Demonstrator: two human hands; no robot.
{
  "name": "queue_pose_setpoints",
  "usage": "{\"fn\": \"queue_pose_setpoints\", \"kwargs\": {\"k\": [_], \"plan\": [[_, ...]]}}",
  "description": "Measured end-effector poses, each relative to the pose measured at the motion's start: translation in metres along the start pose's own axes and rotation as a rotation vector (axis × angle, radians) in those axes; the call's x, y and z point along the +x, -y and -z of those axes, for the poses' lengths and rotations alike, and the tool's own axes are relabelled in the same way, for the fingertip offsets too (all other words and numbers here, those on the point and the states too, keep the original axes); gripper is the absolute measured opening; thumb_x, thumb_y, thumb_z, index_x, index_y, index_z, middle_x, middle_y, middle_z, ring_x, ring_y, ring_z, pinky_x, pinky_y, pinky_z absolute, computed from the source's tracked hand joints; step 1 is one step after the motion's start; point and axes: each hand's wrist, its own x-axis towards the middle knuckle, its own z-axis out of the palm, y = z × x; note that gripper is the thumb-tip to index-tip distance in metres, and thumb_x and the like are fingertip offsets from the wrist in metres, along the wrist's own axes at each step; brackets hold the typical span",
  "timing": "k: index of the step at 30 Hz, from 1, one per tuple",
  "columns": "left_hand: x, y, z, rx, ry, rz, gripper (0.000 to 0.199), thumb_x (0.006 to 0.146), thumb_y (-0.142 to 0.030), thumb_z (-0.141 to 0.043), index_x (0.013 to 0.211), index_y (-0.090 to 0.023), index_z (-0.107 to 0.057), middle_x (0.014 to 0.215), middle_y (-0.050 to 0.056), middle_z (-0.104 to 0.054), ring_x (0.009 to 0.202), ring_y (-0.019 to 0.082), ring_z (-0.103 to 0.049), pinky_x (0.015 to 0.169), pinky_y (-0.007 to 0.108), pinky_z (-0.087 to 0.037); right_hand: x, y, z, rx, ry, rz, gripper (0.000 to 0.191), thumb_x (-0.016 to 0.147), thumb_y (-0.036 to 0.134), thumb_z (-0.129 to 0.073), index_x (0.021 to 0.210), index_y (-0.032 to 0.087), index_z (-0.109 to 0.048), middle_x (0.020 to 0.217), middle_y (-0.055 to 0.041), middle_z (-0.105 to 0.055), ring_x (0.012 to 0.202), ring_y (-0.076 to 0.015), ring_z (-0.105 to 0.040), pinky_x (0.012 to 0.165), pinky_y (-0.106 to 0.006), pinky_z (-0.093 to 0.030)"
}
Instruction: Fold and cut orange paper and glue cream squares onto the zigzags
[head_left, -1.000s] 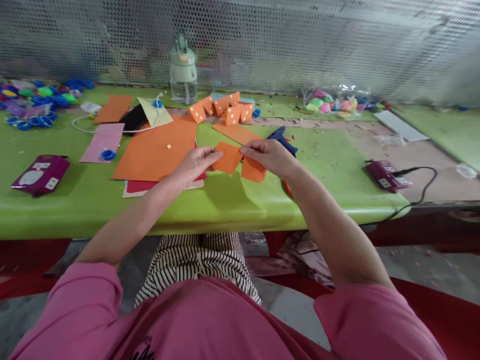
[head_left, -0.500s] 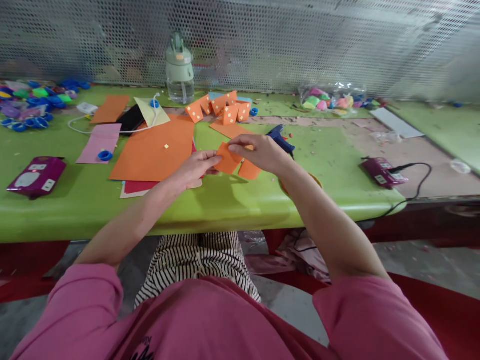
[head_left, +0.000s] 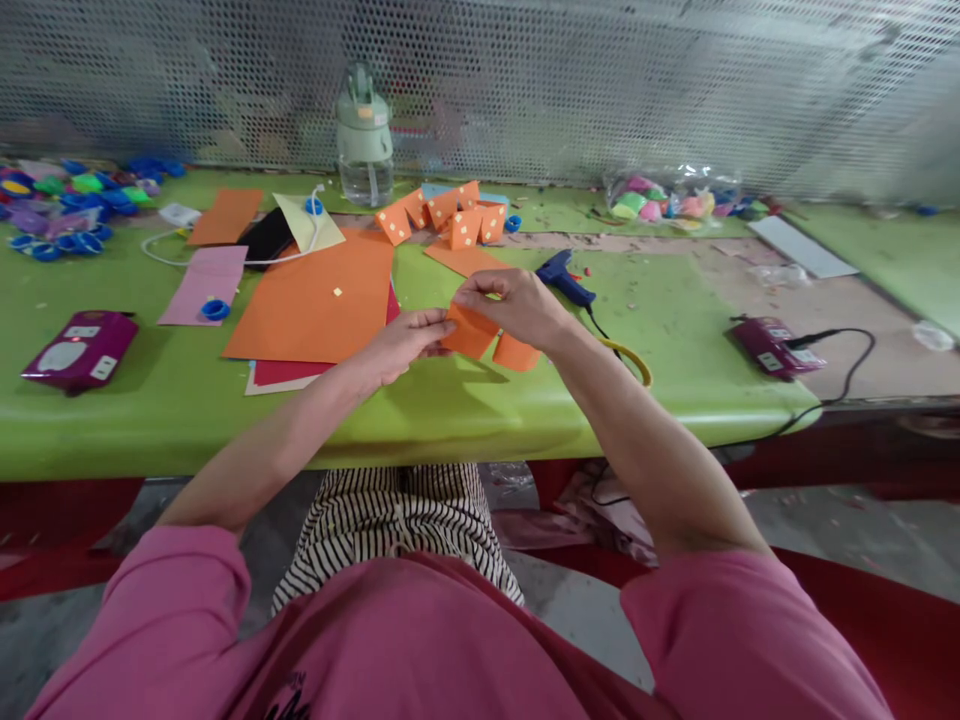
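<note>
Between my two hands is a folded piece of orange paper [head_left: 472, 333], held just above the green table. My left hand [head_left: 414, 340] pinches its left edge between thumb and fingers. From above, my right hand [head_left: 517, 303] is closed on its upper edge, with the fingertips partly hiding the paper. The folded part with a slit hangs below my right hand. Behind the hands stand several folded orange paper pieces [head_left: 465, 228] with pale square spots. A large orange sheet [head_left: 315, 310] lies left of my left hand, with a small pale square on it.
A dark blue glue gun [head_left: 564, 277] lies right of my right hand, near a yellow ring [head_left: 634, 360]. A water bottle [head_left: 365, 140] stands at the back. Purple power strips [head_left: 82, 350] sit at both sides. Blue rings and colourful bits [head_left: 67, 210] are heaped far left.
The orange paper and both hands have shifted slightly right and down. The paper's tilt has changed a little. Both hands keep their hold on it.
</note>
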Motion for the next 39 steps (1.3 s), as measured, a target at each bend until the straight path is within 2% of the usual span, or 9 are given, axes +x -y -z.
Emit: {"fn": "queue_pose_setpoints", "kwargs": {"k": [4, 7, 12, 19, 26, 28, 32, 35, 39], "plan": [[-0.004, -0.004, 0.001, 0.086, -0.062, 0.095, 0.01, 0.091, -0.018, -0.066, 0.081, -0.016, -0.067, 0.075, 0.0, -0.068, 0.069, 0.009, -0.065, 0.071, 0.023, -0.05, -0.001, 0.0, 0.002, 0.001, 0.034, -0.041, 0.028, 0.081, 0.042, -0.063, 0.078, 0.016, -0.075, 0.078, -0.0035, -0.072, 0.075, -0.0173, -0.061, 0.07, -0.029, -0.044], [-0.007, -0.008, 0.001, 0.295, -0.148, 0.053, 0.013, 0.087, -0.028, -0.074, 0.082, -0.018, -0.069, 0.071, -0.001, -0.063, 0.064, 0.008, -0.06, 0.053, 0.019, -0.036, -0.001, 0.004, 0.005, -0.046, 0.049, -0.077, 0.026, 0.081, 0.039, -0.063, 0.079, 0.016, -0.075, 0.077, -0.0035, -0.072, 0.074, -0.0169, -0.06, 0.07, -0.029, -0.043], [-0.012, -0.013, -0.005, 0.389, -0.169, -0.029, 0.021, 0.087, -0.034, -0.074, 0.074, -0.019, -0.065, 0.06, -0.006, -0.051, 0.042, 0.003, -0.027, 0.043, 0.023, -0.015, -0.002, 0.013, 0.005, -0.138, 0.082, -0.091, 0.026, 0.081, 0.038, -0.061, 0.076, 0.016, -0.073, 0.073, -0.0025, -0.069, 0.071, -0.0152, -0.057, 0.067, -0.028, -0.039], [-0.011, -0.013, -0.009, 0.22, -0.135, 0.008, 0.02, 0.089, -0.02, -0.07, 0.07, -0.018, -0.065, 0.071, 0.0, -0.065, 0.066, 0.008, -0.058, 0.057, 0.019, -0.037, 0.0, 0.007, 0.005, -0.058, 0.112, -0.141, 0.028, 0.08, 0.042, -0.059, 0.076, 0.017, -0.072, 0.072, -0.0018, -0.065, 0.072, -0.0159, -0.054, 0.064, -0.028, -0.038], [-0.012, -0.007, -0.002, 0.325, -0.107, 0.01, 0.019, 0.087, -0.033, -0.074, 0.077, -0.018, -0.066, 0.07, 0.001, -0.065, 0.058, 0.009, -0.054, 0.045, 0.02, -0.02, -0.001, 0.015, 0.005, -0.148, 0.177, -0.114, 0.024, 0.081, 0.036, -0.06, 0.075, 0.016, -0.073, 0.068, 0.0011, -0.062, 0.068, -0.0127, -0.052, 0.065, -0.026, -0.036], [-0.012, -0.008, -0.002, 0.308, -0.111, -0.002, 0.023, 0.086, -0.035, -0.074, 0.075, -0.018, -0.063, 0.067, -0.001, -0.063, 0.055, 0.008, -0.051, 0.046, 0.02, -0.024, -0.001, 0.017, 0.001, -0.131, 0.161, -0.085, 0.022, 0.081, 0.033, -0.061, 0.077, 0.015, -0.073, 0.072, -0.0003, -0.067, 0.072, -0.0136, -0.056, 0.068, -0.026, -0.038], [-0.009, -0.008, 0.003, 0.169, -0.169, -0.008, 0.022, 0.088, -0.033, -0.073, 0.075, -0.019, -0.062, 0.072, 0.0, -0.068, 0.068, 0.011, -0.062, 0.064, 0.023, -0.045, 0.0, 0.01, 0.01, -0.085, 0.071, -0.054, 0.03, 0.09, 0.04, -0.057, 0.091, 0.016, -0.075, 0.089, -0.0042, -0.074, 0.083, -0.0175, -0.062, 0.077, -0.029, -0.044], [-0.007, -0.008, 0.015, 0.084, -0.267, 0.002, 0.017, 0.089, -0.034, -0.072, 0.081, -0.021, -0.064, 0.075, -0.001, -0.07, 0.07, 0.011, -0.065, 0.072, 0.025, -0.051, 0.001, -0.006, 0.031, -0.064, -0.126, -0.111, 0.036, 0.095, 0.049, -0.054, 0.108, 0.021, -0.073, 0.106, -0.0061, -0.074, 0.094, -0.0195, -0.064, 0.08, -0.03, -0.046], [-0.004, -0.01, 0.032, 0.034, -0.33, -0.085, 0.019, 0.085, -0.035, -0.075, 0.088, -0.021, -0.063, 0.083, 0.0, -0.072, 0.071, 0.011, -0.067, 0.073, 0.023, -0.053, -0.004, -0.028, 0.042, 0.093, -0.193, -0.327, 0.031, 0.093, 0.048, -0.061, 0.1, 0.019, -0.069, 0.095, -0.0072, -0.074, 0.083, -0.0169, -0.066, 0.073, -0.028, -0.049]]}}
